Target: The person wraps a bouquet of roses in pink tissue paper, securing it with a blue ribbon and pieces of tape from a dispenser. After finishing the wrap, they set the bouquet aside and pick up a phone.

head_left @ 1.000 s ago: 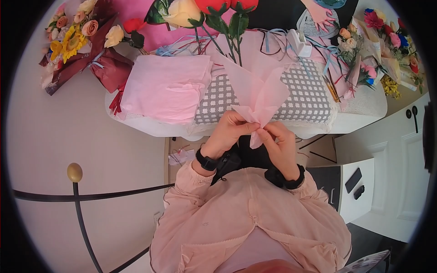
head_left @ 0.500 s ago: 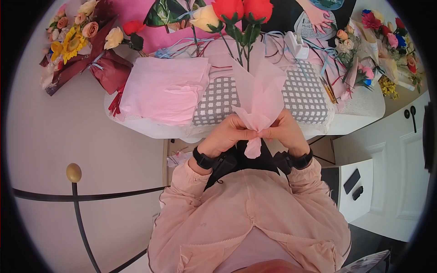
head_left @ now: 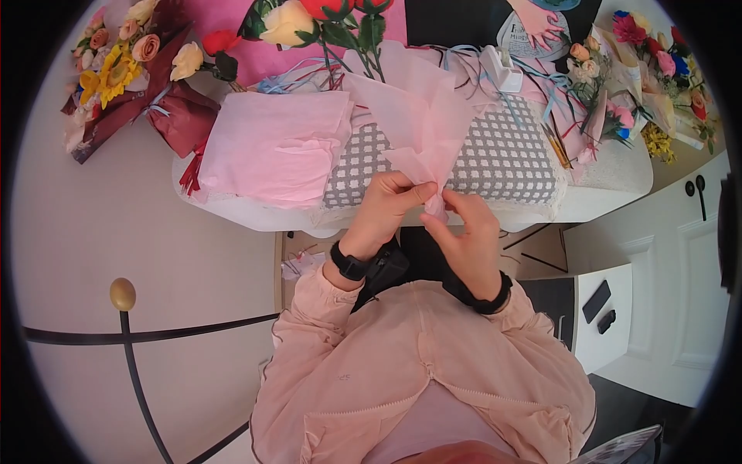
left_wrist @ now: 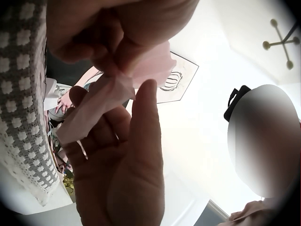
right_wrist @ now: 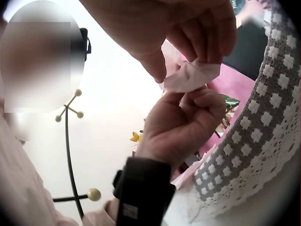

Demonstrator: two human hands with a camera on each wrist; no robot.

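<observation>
Pink wrapping paper [head_left: 427, 116] rises from the hands in a flared cone, gathered at a narrow neck. Stems of red roses [head_left: 332, 8] and a cream rose [head_left: 286, 23] run down into its top. My left hand [head_left: 386, 205] pinches the neck between thumb and curled fingers. Below that pinch, the short paper tail [left_wrist: 96, 110] juts out in the left wrist view. My right hand [head_left: 473, 240] stands around this tail, thumb and fingers spread apart. In the right wrist view, its fingertips lie right at the crumpled paper end [right_wrist: 195, 79].
A stack of pink sheets [head_left: 274, 147] lies left on the white table, beside a grey-and-white checked cloth [head_left: 502, 166]. Ribbons [head_left: 309, 77] and a white box [head_left: 504, 71] are farther back. Wrapped bouquets stand left [head_left: 166, 112] and right [head_left: 618, 85].
Both hands gripped the neck half a second ago; now the right thumb and fingers have spread away from it while the left keeps its pinch. Hands and bouquet have moved slightly up and left.
</observation>
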